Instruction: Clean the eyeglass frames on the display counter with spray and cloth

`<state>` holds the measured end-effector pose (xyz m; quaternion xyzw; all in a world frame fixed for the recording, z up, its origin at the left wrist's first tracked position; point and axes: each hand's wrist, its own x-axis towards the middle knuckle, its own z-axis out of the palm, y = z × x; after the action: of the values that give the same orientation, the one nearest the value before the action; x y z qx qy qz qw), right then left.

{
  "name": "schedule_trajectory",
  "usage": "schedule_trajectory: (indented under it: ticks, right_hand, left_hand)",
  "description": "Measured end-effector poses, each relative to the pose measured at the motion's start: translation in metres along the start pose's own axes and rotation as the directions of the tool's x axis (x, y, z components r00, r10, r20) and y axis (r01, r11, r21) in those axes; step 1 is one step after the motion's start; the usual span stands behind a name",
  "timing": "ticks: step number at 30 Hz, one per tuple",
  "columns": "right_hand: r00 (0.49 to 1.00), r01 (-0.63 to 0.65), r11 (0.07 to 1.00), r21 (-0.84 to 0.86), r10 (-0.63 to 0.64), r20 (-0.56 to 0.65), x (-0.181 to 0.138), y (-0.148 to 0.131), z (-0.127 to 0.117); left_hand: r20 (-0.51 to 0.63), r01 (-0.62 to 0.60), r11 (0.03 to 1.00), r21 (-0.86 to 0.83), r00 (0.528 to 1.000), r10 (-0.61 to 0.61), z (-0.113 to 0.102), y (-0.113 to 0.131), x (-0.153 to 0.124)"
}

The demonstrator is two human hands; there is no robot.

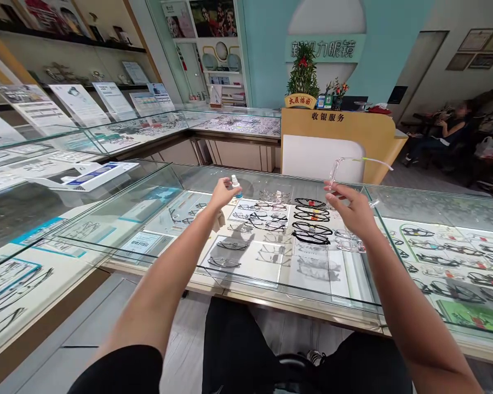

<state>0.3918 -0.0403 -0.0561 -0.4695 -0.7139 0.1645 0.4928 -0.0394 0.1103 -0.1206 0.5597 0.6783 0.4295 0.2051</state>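
Note:
My left hand (222, 195) is closed around a small white spray bottle (235, 184) with a blue lower part, above the glass counter (176, 180). Something beige (219, 221), perhaps a cloth, shows just below that hand. On the right, my right hand (350, 207) pinches a pair of clear-framed eyeglasses (333, 171), raised over the glass with one temple pointing right. Beneath the glass, between my hands, lie several dark-framed eyeglasses (311, 214) and several thinner frames (267, 219).
More display cases run left (8, 284) and right (447, 257), with eyeglasses inside. A white open box (94, 178) rests on the left counter. Farther back are sign cards (80, 105) and a yellow cashier desk (378, 134) with a plant (303, 74). A person (452, 131) sits at far right.

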Motion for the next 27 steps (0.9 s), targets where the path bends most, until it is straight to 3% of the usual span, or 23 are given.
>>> schedule_trajectory:
  ticks: [3,7,10,14,17,20,23,27]
  right_hand:
    - [1.0,-0.025,0.999,0.043,0.025,0.002,0.0,0.001,-0.001]
    - [0.998,-0.059,0.991,0.12,0.056,0.028,0.008,-0.002,-0.009]
    - [0.998,-0.051,0.981,0.187,0.042,0.05,0.024,-0.009,-0.02]
    - [0.998,0.025,0.971,0.237,-0.036,0.045,0.054,-0.027,-0.036]
    - [0.995,0.067,0.963,0.262,-0.084,0.054,0.072,-0.045,-0.041]
    - [0.991,0.083,0.963,0.258,-0.108,0.081,0.078,-0.062,-0.04]
    - [0.982,0.076,0.95,0.304,-0.124,0.142,0.074,-0.073,-0.038]
    - [0.968,0.053,0.939,0.34,-0.131,0.213,0.064,-0.075,-0.033]
  left_hand:
    - [0.005,0.04,0.994,-0.102,0.999,-0.04,0.024,0.005,0.005]
    - [-0.05,0.031,0.971,-0.235,0.998,-0.044,0.033,0.027,0.009]
    - [-0.096,-0.074,0.93,-0.36,0.995,0.042,0.031,0.067,0.013]
    - [-0.099,-0.216,0.834,-0.508,0.976,0.192,0.028,0.147,0.0]
    - [0.044,-0.218,0.632,-0.744,0.927,0.372,0.026,0.205,-0.033]
    - [0.174,-0.19,0.602,-0.775,0.853,0.493,0.024,0.243,-0.07]
    - [0.257,-0.151,0.603,-0.783,0.805,0.535,0.024,0.259,-0.092]
    - [0.331,-0.088,0.558,-0.825,0.725,0.604,0.028,0.258,-0.098]
